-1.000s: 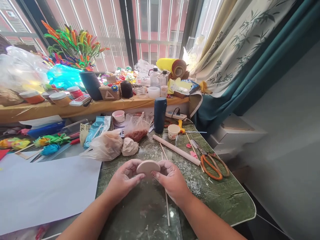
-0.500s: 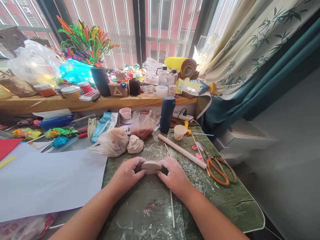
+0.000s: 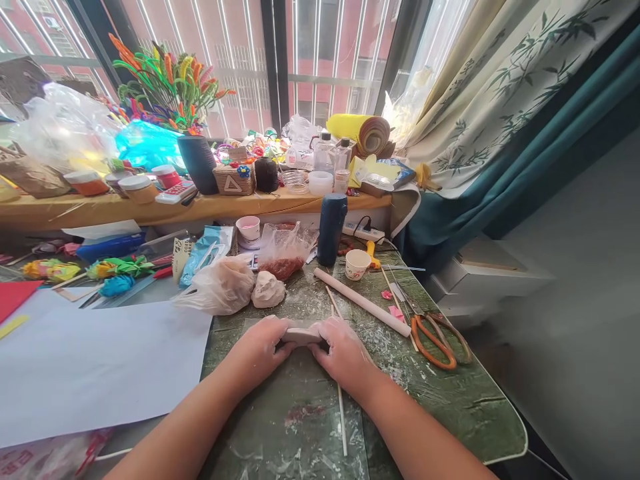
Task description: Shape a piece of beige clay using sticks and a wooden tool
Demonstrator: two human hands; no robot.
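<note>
Pinching the clay disc (image 3: 301,336) between thumbs and fingers, left hand (image 3: 263,350) and right hand (image 3: 346,350) are gripping opposite edges; probably light, soft, dent-prone, so rim-only hold.

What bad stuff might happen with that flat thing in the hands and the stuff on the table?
The flat piece is pinched between the left hand and the right hand. If it is soft, squeezing hard might bend or dent it.

The pale rod is round, so a bump might roll it into the paper cup.

The scissors lie to the right with their blades exposed; reaching over carelessly might cause a poke.
</note>
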